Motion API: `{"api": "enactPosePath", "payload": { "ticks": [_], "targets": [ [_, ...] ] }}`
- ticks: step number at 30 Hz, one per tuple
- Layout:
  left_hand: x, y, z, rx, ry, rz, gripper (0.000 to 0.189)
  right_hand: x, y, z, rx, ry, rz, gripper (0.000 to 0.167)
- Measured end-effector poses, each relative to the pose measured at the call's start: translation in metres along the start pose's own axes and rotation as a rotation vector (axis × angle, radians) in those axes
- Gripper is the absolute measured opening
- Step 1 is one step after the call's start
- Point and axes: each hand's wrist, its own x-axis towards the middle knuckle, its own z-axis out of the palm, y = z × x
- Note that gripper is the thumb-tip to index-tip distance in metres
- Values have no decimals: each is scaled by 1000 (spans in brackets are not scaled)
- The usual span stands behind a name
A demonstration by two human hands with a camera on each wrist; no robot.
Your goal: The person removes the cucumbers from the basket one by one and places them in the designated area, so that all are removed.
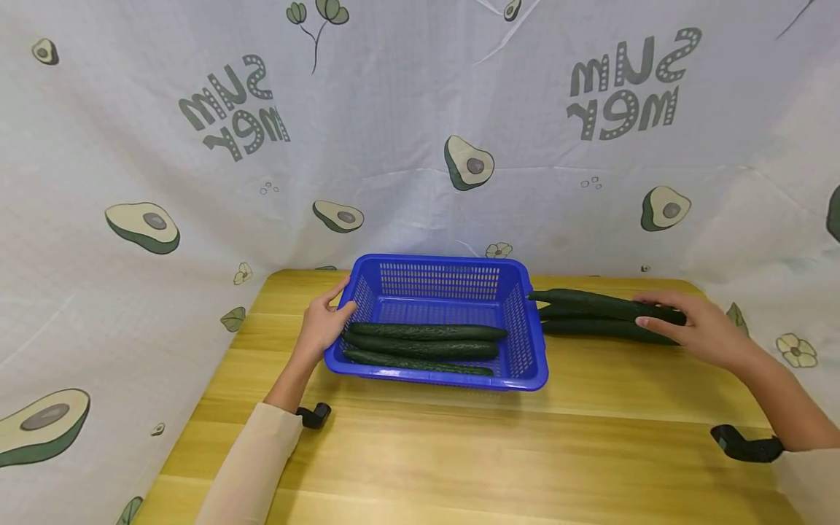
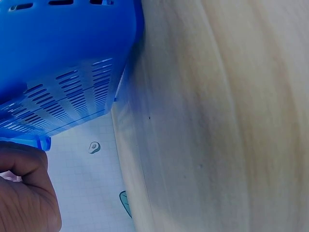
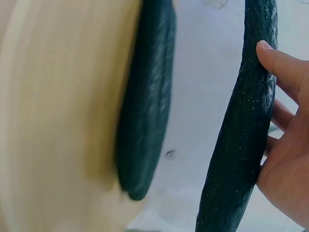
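Left of the left grip [image 1: 324,324], a pale cloth [image 1: 141,306] printed with avocados hangs down and runs on behind the worktop [image 1: 499,459]. A black wrist camera [image 1: 315,415] sits below that grip on the near side. The left grip is clamped on the left rim of a blue basket [image 1: 534,343], thumb over the edge. Inside, to the right of this grip, three cucumbers [image 1: 426,347] lie side by side along the near wall. The basket's right wall stands between them and the right grip [image 1: 702,328]. That grip is closed around a cucumber [image 1: 584,300], thumb on one side and fingers on the other; its tip points left from the grip to the basket's right rim. Two more cucumbers [image 3: 145,111] lie together below the right grip, apart from the one it holds. Another black camera [image 1: 748,446] is at its wrist.
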Motion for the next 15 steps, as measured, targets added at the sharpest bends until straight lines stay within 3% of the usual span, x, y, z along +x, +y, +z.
{"api": "enactPosePath", "payload": {
  "ticks": [8, 15],
  "targets": [
    [0, 0, -1, 5, 4, 15, 62, -12, 29, 8, 4, -51, 74, 46],
    [-2, 1, -1, -8, -7, 12, 59, -18, 42, 22, -7, -63, 46, 44]
  ]
}}
